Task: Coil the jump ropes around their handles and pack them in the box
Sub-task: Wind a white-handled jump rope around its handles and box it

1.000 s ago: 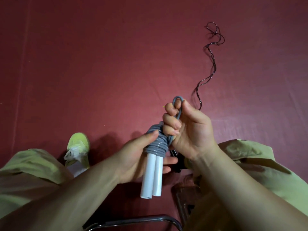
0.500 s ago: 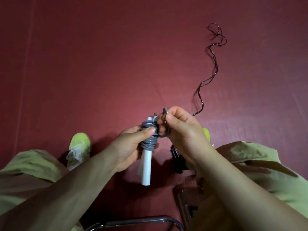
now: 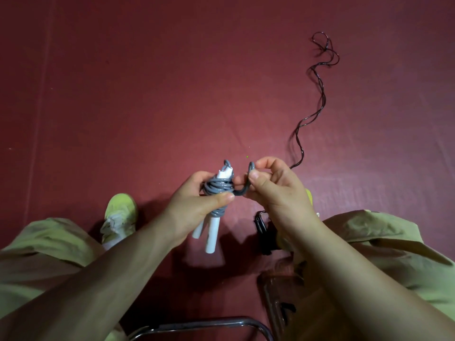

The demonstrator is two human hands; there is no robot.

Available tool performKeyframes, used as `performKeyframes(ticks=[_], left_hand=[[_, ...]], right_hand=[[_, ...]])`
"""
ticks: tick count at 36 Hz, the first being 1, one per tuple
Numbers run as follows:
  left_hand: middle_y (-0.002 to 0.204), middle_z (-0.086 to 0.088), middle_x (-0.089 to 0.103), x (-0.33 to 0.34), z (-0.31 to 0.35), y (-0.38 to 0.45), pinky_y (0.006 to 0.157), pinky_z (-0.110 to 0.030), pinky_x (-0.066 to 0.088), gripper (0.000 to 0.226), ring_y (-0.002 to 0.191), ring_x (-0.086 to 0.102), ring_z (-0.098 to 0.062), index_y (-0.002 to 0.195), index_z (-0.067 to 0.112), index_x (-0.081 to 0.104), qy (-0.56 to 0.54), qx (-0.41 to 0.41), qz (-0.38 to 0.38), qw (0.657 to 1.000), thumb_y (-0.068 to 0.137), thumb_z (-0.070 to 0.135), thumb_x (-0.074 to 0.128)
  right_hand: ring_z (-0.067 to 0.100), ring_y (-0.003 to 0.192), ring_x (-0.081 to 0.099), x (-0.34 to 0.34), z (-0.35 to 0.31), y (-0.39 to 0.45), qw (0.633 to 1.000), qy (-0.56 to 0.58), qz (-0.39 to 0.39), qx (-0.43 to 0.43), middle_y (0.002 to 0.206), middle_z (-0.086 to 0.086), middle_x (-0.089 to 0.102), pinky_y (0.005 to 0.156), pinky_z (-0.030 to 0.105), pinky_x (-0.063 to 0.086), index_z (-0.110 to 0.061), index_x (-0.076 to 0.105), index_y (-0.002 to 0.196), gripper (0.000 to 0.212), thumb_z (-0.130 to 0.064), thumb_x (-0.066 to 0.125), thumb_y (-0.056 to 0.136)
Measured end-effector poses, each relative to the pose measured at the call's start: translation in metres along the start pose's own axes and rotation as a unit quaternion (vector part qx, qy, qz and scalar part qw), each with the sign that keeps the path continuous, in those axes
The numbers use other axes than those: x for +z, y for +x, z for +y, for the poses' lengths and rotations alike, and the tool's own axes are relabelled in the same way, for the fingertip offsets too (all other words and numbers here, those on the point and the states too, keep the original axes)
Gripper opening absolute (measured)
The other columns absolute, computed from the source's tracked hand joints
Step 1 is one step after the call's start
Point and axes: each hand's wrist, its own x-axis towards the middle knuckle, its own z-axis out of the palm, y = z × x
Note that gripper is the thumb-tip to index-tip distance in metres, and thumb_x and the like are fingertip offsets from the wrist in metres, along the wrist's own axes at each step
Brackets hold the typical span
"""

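Observation:
My left hand grips a pair of white jump-rope handles with grey rope coiled around their upper part. A last short loop of the grey rope sticks out to the right, and my right hand pinches it between thumb and fingers. A second, thin dark rope trails across the red floor at the upper right. Its black handles lie on the floor below my right wrist, partly hidden. A box shows at the lower right, mostly covered by my right forearm.
I sit with both knees in olive trousers at the frame's sides, and yellow-green shoes rest on the red floor. A chrome chair tube curves along the bottom edge.
The handles have been turned and tilted in my left hand, so both white ends show again. My right hand has shifted right, drawing the last grey loop sideways from the coil.

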Motion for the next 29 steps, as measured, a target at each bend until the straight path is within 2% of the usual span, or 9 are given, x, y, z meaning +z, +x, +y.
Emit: performKeyframes(ticks=[4, 8, 11, 14, 17, 21, 25, 29], left_hand=[[0.097, -0.005, 0.063, -0.001, -0.002, 0.000, 0.076, -0.025, 0.049, 0.036, 0.084, 0.058, -0.011, 0.095, 0.022, 0.056, 0.072, 0.040, 0.010, 0.997, 0.070, 0.014, 0.081], [0.094, -0.003, 0.064, -0.001, -0.003, 0.000, 0.073, -0.025, 0.050, 0.043, 0.079, 0.058, -0.008, 0.096, 0.026, 0.057, 0.127, 0.062, 0.010, 0.990, 0.060, 0.030, 0.079], [0.089, 0.002, 0.062, -0.001, -0.003, 0.000, 0.068, -0.021, 0.049, 0.037, 0.071, 0.055, -0.003, 0.097, 0.027, 0.055, 0.146, 0.082, 0.008, 0.986, 0.073, 0.015, 0.080], [0.093, 0.010, 0.061, -0.002, -0.002, -0.004, 0.076, -0.016, 0.044, 0.039, 0.080, 0.056, 0.000, 0.099, 0.032, 0.054, 0.224, 0.123, 0.003, 0.967, 0.073, 0.017, 0.080], [0.097, 0.012, 0.061, 0.000, -0.002, -0.010, 0.073, -0.006, 0.039, 0.037, 0.088, 0.055, 0.004, 0.098, 0.033, 0.054, 0.280, 0.153, -0.008, 0.948, 0.074, 0.018, 0.078], [0.096, 0.011, 0.062, -0.002, -0.003, -0.011, 0.075, -0.014, 0.043, 0.033, 0.087, 0.057, 0.001, 0.098, 0.028, 0.056, 0.287, 0.148, -0.010, 0.946, 0.073, 0.022, 0.078], [0.104, 0.014, 0.062, -0.003, -0.004, -0.010, 0.082, -0.017, 0.045, 0.040, 0.095, 0.058, 0.002, 0.102, 0.027, 0.058, 0.282, 0.135, -0.011, 0.950, 0.066, 0.036, 0.073], [0.097, 0.012, 0.063, -0.004, 0.000, -0.010, 0.075, -0.015, 0.045, 0.036, 0.088, 0.059, -0.001, 0.102, 0.029, 0.057, 0.273, 0.129, -0.027, 0.953, 0.073, 0.024, 0.077]], right_hand=[[0.010, 0.068, 0.065, -0.002, -0.002, 0.001, 0.998, -0.048, 0.005, 0.039, 0.071, -0.001, 0.070, 0.066, 0.021, 0.054, -0.010, 0.053, 0.094, 0.007, -0.005, 0.049, 0.097], [0.014, 0.071, 0.063, -0.002, -0.004, 0.002, 0.997, -0.039, 0.011, 0.063, 0.070, 0.000, 0.068, 0.070, 0.024, 0.056, -0.009, 0.058, 0.088, 0.011, -0.006, 0.051, 0.096], [0.011, 0.067, 0.065, -0.003, -0.005, 0.002, 0.996, -0.031, 0.027, 0.085, 0.069, -0.001, 0.068, 0.064, 0.021, 0.054, -0.011, 0.060, 0.083, 0.014, -0.007, 0.053, 0.095], [0.010, 0.063, 0.064, -0.005, -0.007, 0.003, 0.991, -0.046, 0.048, 0.116, 0.067, -0.002, 0.066, 0.059, 0.019, 0.053, -0.015, 0.060, 0.080, 0.016, -0.014, 0.056, 0.095], [0.007, 0.058, 0.061, -0.009, -0.009, 0.004, 0.985, -0.077, 0.050, 0.143, 0.062, -0.002, 0.064, 0.048, 0.018, 0.047, -0.015, 0.060, 0.075, 0.020, -0.017, 0.058, 0.094], [0.007, 0.056, 0.059, -0.011, -0.011, 0.006, 0.981, -0.059, 0.021, 0.185, 0.059, -0.002, 0.062, 0.045, 0.017, 0.044, -0.014, 0.060, 0.073, 0.022, -0.014, 0.056, 0.094], [0.006, 0.057, 0.060, -0.013, -0.012, 0.005, 0.975, -0.052, 0.008, 0.214, 0.060, -0.001, 0.063, 0.044, 0.016, 0.043, -0.015, 0.060, 0.076, 0.018, -0.013, 0.057, 0.094], [0.008, 0.060, 0.061, -0.016, -0.013, 0.006, 0.972, -0.043, -0.007, 0.231, 0.062, 0.000, 0.062, 0.043, 0.016, 0.040, -0.015, 0.062, 0.074, 0.018, -0.013, 0.057, 0.092]])
